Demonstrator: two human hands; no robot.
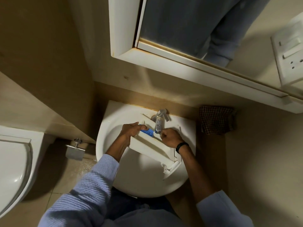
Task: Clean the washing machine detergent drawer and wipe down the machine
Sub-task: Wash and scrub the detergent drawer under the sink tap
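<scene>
Detergent drawer (pixel 152 148): white, long, held tilted over the white sink (pixel 114 128), front panel toward the camera, far end up by the tap. Blue insert (pixel 147 132) inside at the far end.

Around it, big to small:
- Mirror cabinet (pixel 123 30), white frame, on the wall above the sink.
- Toilet (pixel 14 169), white, at the left edge, well apart from the sink.
- Light-blue sleeves (pixel 82 185) on both arms, pushed up off the forearms.
- Checkered cloth (pixel 217 121), hanging just right of the sink.
- Switch and socket plate (pixel 290 54), white, far right wall.
- Toilet-roll holder (pixel 75 149), metal, between toilet and sink.
- Left hand (pixel 132 131): gripping the drawer's left wall, thumb by the blue insert.
- Right hand (pixel 170 138): fingers curled at the drawer's right side under the water; cannot tell whether gripping anything.
- Tap (pixel 161 112), chrome, stream of water (pixel 158 123) falling into the drawer's far end.
- Black wristband (pixel 182 146) on the right wrist.
</scene>
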